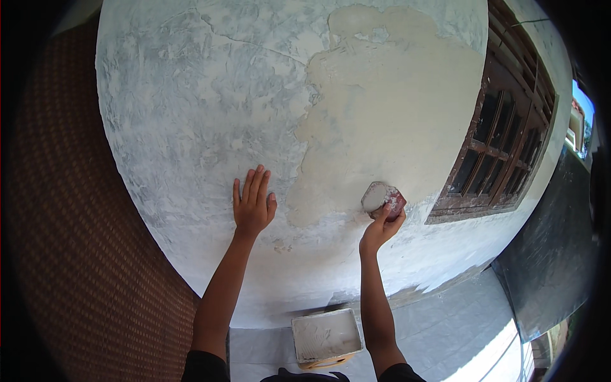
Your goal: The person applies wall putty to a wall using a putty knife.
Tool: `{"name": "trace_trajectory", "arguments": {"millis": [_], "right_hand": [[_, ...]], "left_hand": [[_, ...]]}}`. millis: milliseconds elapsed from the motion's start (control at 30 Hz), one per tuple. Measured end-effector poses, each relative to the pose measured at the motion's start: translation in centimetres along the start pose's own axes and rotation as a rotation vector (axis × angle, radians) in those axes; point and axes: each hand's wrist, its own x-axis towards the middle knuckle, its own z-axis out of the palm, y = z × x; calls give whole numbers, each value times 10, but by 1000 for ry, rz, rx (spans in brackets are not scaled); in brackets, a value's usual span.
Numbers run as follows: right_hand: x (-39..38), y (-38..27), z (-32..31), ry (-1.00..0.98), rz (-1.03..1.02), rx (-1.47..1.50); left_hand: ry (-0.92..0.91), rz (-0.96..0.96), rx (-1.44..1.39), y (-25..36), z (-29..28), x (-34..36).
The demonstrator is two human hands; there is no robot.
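My left hand lies spread on the mottled grey-white wall, just left of a smoother cream patch with ragged edges. My right hand grips a small reddish, angular flat tool, smeared with white paste, held at the lower part of the cream patch; whether it touches the wall is hard to tell. Below my hands, at the foot of the wall, stands a shallow rectangular container with whitish paste in it.
A brown wooden window with panes sits in the wall at the right. Brown woven matting runs down the left side. A grey sheet covers the ground. A dark panel stands at the far right.
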Motion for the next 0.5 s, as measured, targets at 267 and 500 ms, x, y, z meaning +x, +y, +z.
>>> {"name": "trace_trajectory", "arguments": {"millis": [267,500], "right_hand": [[-2,-11,6,32,-10,43],[-30,9,8,-477,-306,-263]], "left_hand": [[16,-28,5,-1,-2,1],[-4,-4,-12,-1,0,0]]}}
